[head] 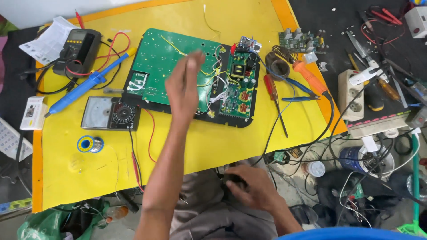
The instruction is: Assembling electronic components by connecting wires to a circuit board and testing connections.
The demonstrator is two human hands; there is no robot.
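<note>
A: Yellow tabletop (213, 146), head view. Green circuit board (169, 62) lies flat in its black frame near the middle, with a smaller crowded board (240, 84) of coils and capacitors at its right end.

B: Left hand?

A: Left hand (184, 86) is raised over the green circuit board, blurred, fingers together and extended, nothing in it. Cannot tell whether it touches the board.

B: Right hand?

A: Right hand (249, 186) is low, off the tabletop's near edge, above the lap, curled around a small dark object (233, 180). Object's kind is not discernible; black cables run up from it.

B: Surroundings?

A: Left of the board: analog meter (111, 113), blue desoldering pump (86, 84), dark digital multimeter (80, 51) with red and black leads, solder spool (90, 144) nearer the front. Right of the board: red-handled screwdriver (272, 91), orange-handled soldering iron (311, 79), blue-handled pliers (298, 91).
</note>
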